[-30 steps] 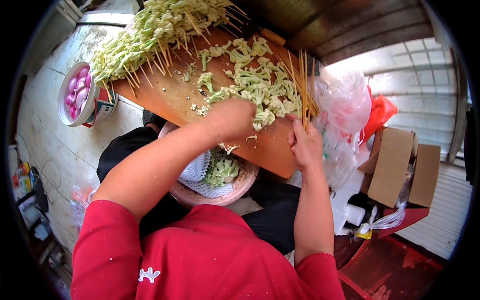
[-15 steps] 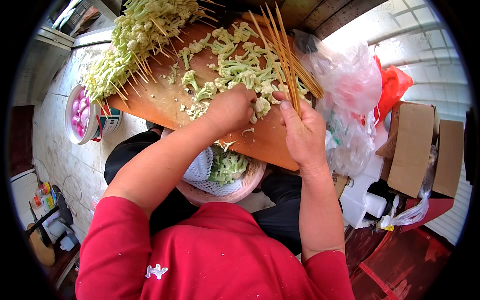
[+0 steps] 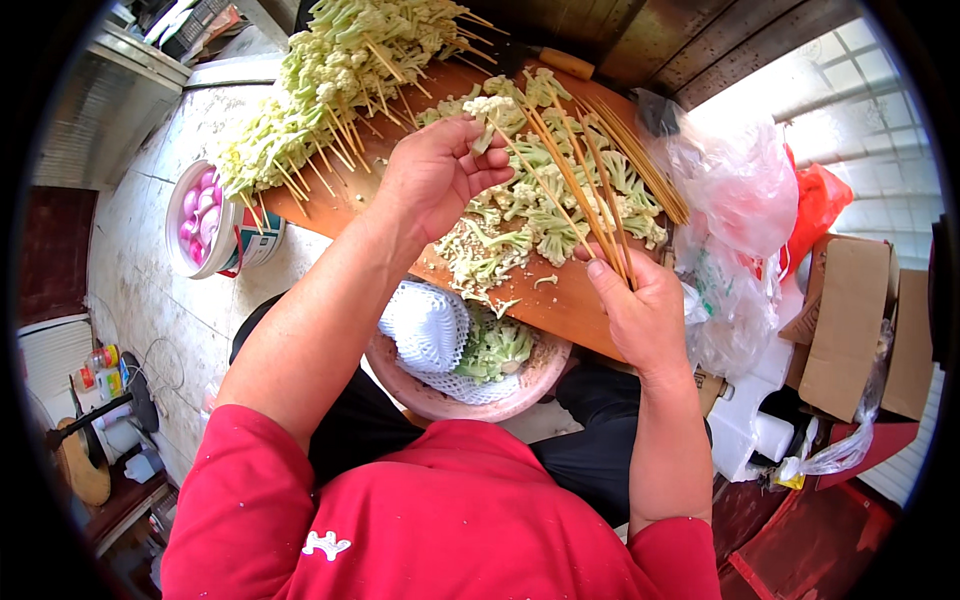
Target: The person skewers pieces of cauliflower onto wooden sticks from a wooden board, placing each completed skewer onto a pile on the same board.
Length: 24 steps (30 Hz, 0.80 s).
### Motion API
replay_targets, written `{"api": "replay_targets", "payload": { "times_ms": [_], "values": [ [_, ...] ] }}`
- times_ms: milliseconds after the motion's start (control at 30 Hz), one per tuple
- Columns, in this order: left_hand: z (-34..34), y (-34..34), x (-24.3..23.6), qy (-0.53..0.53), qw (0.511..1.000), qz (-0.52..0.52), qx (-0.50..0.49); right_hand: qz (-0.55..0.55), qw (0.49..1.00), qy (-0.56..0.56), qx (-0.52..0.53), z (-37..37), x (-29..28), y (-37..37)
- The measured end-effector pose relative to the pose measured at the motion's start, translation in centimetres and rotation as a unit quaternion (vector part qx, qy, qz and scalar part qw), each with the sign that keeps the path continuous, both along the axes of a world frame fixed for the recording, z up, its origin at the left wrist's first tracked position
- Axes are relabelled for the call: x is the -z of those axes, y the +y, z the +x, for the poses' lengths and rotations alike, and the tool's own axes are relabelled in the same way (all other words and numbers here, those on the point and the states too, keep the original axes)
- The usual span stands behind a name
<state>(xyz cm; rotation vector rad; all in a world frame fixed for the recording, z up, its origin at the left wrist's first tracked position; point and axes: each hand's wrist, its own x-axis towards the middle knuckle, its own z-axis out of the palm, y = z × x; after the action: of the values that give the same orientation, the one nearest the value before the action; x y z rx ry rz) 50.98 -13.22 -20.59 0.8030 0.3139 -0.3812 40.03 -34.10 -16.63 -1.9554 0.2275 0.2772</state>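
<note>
My right hand (image 3: 640, 310) grips several bamboo skewers (image 3: 572, 185) near their lower ends, and they fan out up and to the left over the cutting board (image 3: 345, 205). At the tip of the leftmost skewer, my left hand (image 3: 440, 175) pinches a pale cauliflower floret (image 3: 484, 140) between thumb and forefinger, its other fingers loosely curled. Whether the skewer has pierced it cannot be made out. Loose cut cauliflower (image 3: 555, 225) is spread across the board beneath both hands. Skewered cauliflower (image 3: 325, 85) is heaped at the board's far left, sticks pointing right.
A pink basin (image 3: 470, 408) with white netting and cauliflower leaves stands below the board. More skewers (image 3: 640, 160) lie at the board's right, near plastic bags (image 3: 735, 190) and a cardboard box (image 3: 845, 320). A knife handle (image 3: 565, 63) shows at the back; a bucket of onions (image 3: 200, 225) stands left.
My left hand has lifted from the loose cauliflower to the skewer tips, with a floret in its fingers. The skewers in my right hand now lean further left. The whole view has shifted.
</note>
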Motion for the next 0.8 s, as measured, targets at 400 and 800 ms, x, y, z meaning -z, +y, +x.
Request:
{"api": "replay_targets", "payload": {
  "times_ms": [400,800],
  "values": [
    [0.1,1.2,-0.5,-0.030,0.998,0.020,-0.042,0.033,0.999,-0.026,-0.009,0.1,0.7,0.8],
    [0.1,0.6,-0.6,-0.036,0.996,0.070,-0.045,0.028,0.999,-0.016,-0.004,-0.1,0.8,0.6]
  ]
}}
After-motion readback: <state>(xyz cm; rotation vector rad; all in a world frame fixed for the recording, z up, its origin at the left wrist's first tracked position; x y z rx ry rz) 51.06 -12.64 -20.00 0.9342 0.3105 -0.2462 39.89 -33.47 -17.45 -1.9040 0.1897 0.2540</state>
